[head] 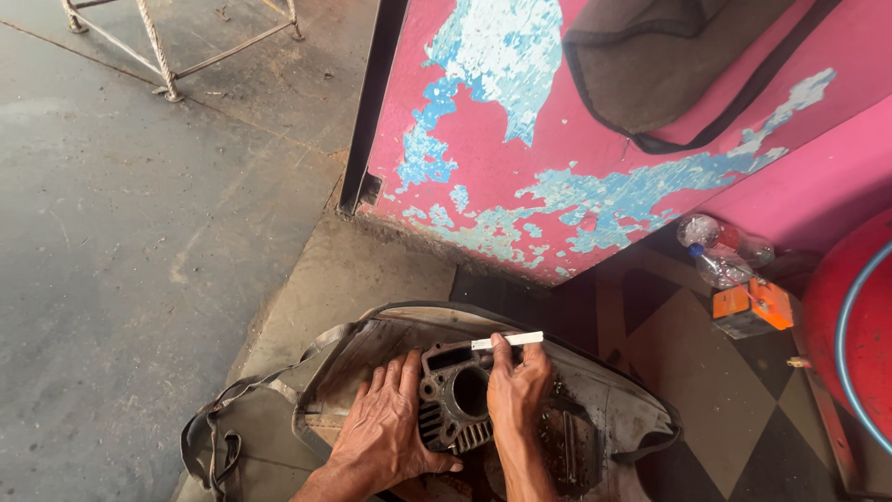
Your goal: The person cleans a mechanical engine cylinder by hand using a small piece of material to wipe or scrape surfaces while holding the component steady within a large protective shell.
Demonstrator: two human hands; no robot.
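A dark finned metal engine cylinder [457, 398] with a round bore lies on a worn grey mat [595, 390] on the floor. My left hand [383, 429] rests flat against the cylinder's left side and grips it with the thumb underneath. My right hand [517, 392] presses on the cylinder's right side and holds a thin white strip-like blade [507, 341] laid along the cylinder's top edge.
A pink wall panel [576, 139] with peeling blue patches stands just behind. A dark cloth [650, 65] hangs on it. Plastic bottles [720, 251], an orange box [754, 307] and a red tank [850, 335] with a blue hose sit at right. Grey concrete floor [139, 260] stretches left, with a metal frame [167, 46] at the far left.
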